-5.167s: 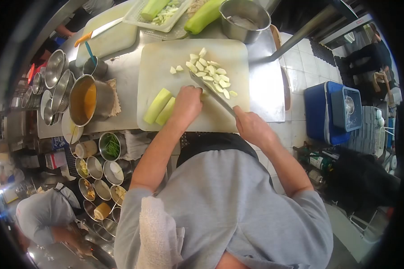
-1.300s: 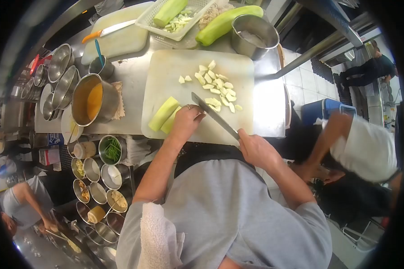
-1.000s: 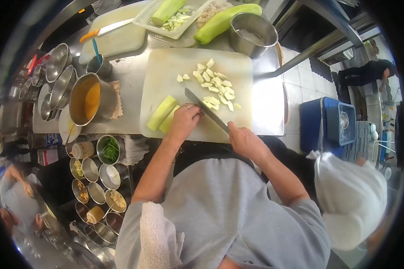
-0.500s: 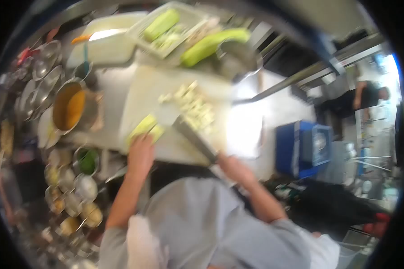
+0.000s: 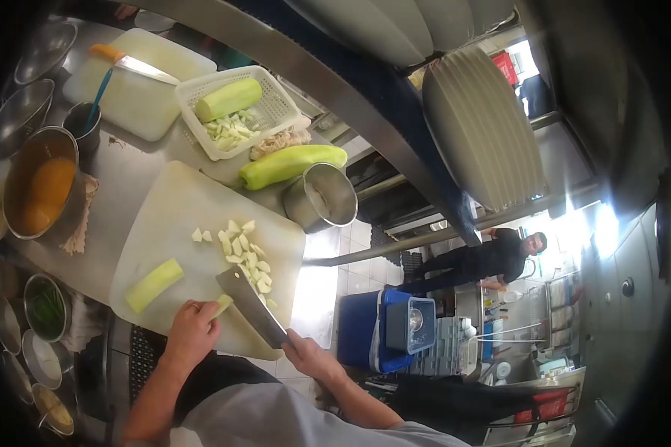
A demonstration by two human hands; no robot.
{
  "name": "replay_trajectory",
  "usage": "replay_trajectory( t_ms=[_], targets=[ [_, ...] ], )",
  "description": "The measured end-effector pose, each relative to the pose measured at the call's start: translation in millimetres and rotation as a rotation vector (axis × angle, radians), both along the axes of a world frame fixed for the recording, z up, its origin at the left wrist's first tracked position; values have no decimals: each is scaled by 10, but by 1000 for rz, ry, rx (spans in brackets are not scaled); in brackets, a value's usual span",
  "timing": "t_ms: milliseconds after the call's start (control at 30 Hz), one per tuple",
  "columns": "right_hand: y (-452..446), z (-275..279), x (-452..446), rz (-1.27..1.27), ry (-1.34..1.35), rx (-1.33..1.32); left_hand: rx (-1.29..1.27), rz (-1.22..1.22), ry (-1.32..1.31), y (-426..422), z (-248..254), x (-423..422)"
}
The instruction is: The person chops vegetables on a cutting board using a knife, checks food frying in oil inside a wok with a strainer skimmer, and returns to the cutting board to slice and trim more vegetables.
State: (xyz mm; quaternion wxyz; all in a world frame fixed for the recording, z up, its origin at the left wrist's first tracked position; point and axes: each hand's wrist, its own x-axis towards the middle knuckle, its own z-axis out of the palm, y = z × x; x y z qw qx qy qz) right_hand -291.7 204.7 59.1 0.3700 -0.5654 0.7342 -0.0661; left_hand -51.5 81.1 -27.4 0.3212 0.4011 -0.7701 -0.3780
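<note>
My right hand [image 5: 312, 357] is closed round the handle of a cleaver [image 5: 250, 305], its broad blade pointing up and left over the white cutting board [image 5: 164, 216]. In my left hand [image 5: 194, 331] is a small strip of pale green squash [image 5: 222, 305], pinched at the blade's left side. A longer piece of peeled squash [image 5: 155, 284] lies on the board, up and left of that hand. Beyond the blade tip is a loose heap of diced squash [image 5: 246, 249].
Behind the board are a white basket [image 5: 276, 104] with cut squash, a whole squash [image 5: 294, 165] and a metal pot [image 5: 320, 197]. A knife [image 5: 145, 69] lies on another board. Left stands a pot of orange liquid [image 5: 50, 182]. A person [image 5: 492, 257] stands right, beyond blue bins [image 5: 361, 328].
The view has swung, so the board now appears further left and shelf plates show. The long squash piece my left hand was on now lies apart, and that hand pinches a thin strip beside the cleaver.
</note>
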Motion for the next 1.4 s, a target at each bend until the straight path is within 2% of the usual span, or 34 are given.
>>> replay_trajectory(
  t_ms=[67, 167, 233, 267, 300, 333, 400, 500, 533, 667, 800, 967, 1100, 1167, 1233, 1300, 1400],
  targets=[
    [-15, 12, -18, 33, -1, -49, 71, -10, 5, 17, -6, -29],
    [43, -99, -80, 48, -34, -99, -62, 169, -10, -15, 37, -38],
    [70, -183, -136, 40, -49, -77, -204, 198, -80, -87, 46, -30],
    [115, -358, -207, 103, -20, -159, -263, 211, -132, -93, 25, 16],
    [134, -408, -235, 115, 56, -110, -243, 158, -145, -144, -109, -2],
    [294, -835, -426, 198, 89, -162, -196, 99, -175, -168, -188, 52],
    [130, -340, -230, 84, -30, -146, -65, -29, -271, -229, 118, 86],
    [119, -283, -117, 46, 6, -198, -140, -103, -308, -297, 154, 40],
    [101, -255, -46, 2, -56, -218, -100, -126, -348, -311, 189, 22],
    [-2, -266, 57, 72, -83, -287, -18, -214, -459, -444, 394, -98],
    [-39, -41, 180, 123, -65, -363, -36, -258, -541, -511, 397, -165],
    [58, 106, 247, 125, -36, -175, 40, -258, -662, -547, 427, -203],
    [100, 154, 272, 129, -14, -78, -34, -244, -592, -556, 311, -141],
    [-30, -161, 345, 120, -34, -179, -81, -245, -553, -543, 297, -136],
    [-88, -243, 363, 107, -30, -231, -61, -236, -506, -515, 343, -140],
    [-133, -163, 343, 90, -7, -249, -72, -216, -482, -525, 334, -120],
    [-26, 123, 328, 109, -47, -113, -82, -196, -511, -516, 256, -113]
  ],
)
